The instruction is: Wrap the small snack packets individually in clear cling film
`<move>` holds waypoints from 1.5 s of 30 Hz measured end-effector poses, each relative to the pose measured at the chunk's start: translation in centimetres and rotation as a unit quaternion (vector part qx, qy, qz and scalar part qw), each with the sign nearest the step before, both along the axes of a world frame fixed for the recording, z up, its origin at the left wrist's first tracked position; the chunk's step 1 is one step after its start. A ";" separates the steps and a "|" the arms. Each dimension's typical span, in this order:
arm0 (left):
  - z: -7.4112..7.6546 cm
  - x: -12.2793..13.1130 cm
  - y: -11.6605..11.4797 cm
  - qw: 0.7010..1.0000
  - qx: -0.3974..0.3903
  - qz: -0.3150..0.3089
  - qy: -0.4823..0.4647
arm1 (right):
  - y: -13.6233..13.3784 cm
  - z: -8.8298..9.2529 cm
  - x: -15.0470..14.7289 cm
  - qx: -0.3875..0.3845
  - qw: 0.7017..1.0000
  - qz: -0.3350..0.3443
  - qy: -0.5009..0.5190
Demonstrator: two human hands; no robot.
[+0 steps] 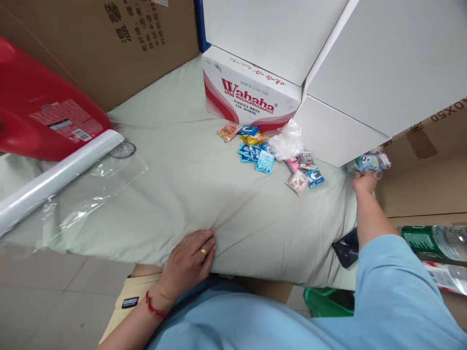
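My left hand (191, 255) rests on the pale green cloth (175, 194) near its front edge. Its fingers lie together on the fabric, with a ring on one and nothing held. Far to the right, my right hand (366, 182) is closed on a snack package (368, 163) with blue and white print, in clear plastic. Its fingertips are partly hidden. Between the hands, toward the back, lie several small snack packets: blue ones (264, 161), a yellow one (254, 138) and a beige one (298, 182). A crumpled clear plastic bag (288, 141) sits among them.
A Wahaba-like printed water carton (251, 97) and white boxes (343, 129) stand behind. At left are a red jug (47, 107) and a plastic film roll (65, 175). A dark phone (346, 249) and bottles (434, 241) lie near my right arm; a green bin (317, 301) is below.
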State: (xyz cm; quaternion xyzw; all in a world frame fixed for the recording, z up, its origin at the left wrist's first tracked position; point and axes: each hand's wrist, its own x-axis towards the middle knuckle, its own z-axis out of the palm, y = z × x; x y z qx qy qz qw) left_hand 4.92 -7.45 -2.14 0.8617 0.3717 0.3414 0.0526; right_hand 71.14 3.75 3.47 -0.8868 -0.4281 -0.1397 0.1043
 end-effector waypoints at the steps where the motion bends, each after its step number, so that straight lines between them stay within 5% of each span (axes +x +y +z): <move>1: 0.0 0.0 0.0 1.000 0.000 -0.001 0.001 | -0.3 0.1 -0.3 0.006 1.000 -0.014 0.009; 10: -0.2 -0.2 -0.2 1.000 -0.018 -0.009 -0.013 | -1.9 1.8 -6.6 0.134 0.987 -0.079 0.037; 15: -0.7 -0.4 -0.4 0.999 -0.042 -0.020 -0.023 | 1.9 3.3 -13.7 0.140 0.986 0.065 0.058; 21: -0.7 -0.3 -0.4 0.999 -0.037 -0.024 -0.023 | 7.5 4.6 -27.8 0.035 0.935 0.352 0.012; 26: -0.3 -0.2 -0.6 0.998 -0.052 -0.022 -0.020 | 10.8 2.8 -32.8 -0.119 0.946 0.301 0.003; 28: -0.3 -0.3 -0.6 0.997 -0.071 -0.025 -0.027 | 10.5 2.7 -32.2 -0.078 0.962 0.261 0.027; 30: -0.3 -0.5 -0.5 0.995 -0.091 -0.032 -0.040 | 9.0 2.9 -31.1 0.056 0.966 0.239 0.080; 32: -0.4 -0.7 -0.5 0.992 -0.107 -0.038 -0.060 | 6.3 3.0 -30.6 0.213 0.931 0.224 0.192; 34: -0.4 -1.0 -0.5 0.988 -0.121 -0.041 -0.086 | 2.8 2.4 -31.4 0.313 0.853 0.219 0.356; 37: -0.1 -1.3 -0.4 0.976 -0.155 -0.032 -0.148 | -2.1 -0.1 -34.9 0.312 0.705 0.246 0.588; 39: 0.6 -1.2 0.0 0.963 -0.189 -0.015 -0.193 | -4.3 -2.2 -37.8 0.257 0.645 0.239 0.679; 41: 1.6 -0.6 0.8 0.947 -0.228 -0.008 -0.224 | -5.5 -3.6 -40.0 0.214 0.616 0.242 0.718; 45: 2.7 2.2 3.7 0.905 -0.332 -0.019 -0.264 | -6.1 -4.2 -41.5 0.210 0.610 0.314 0.697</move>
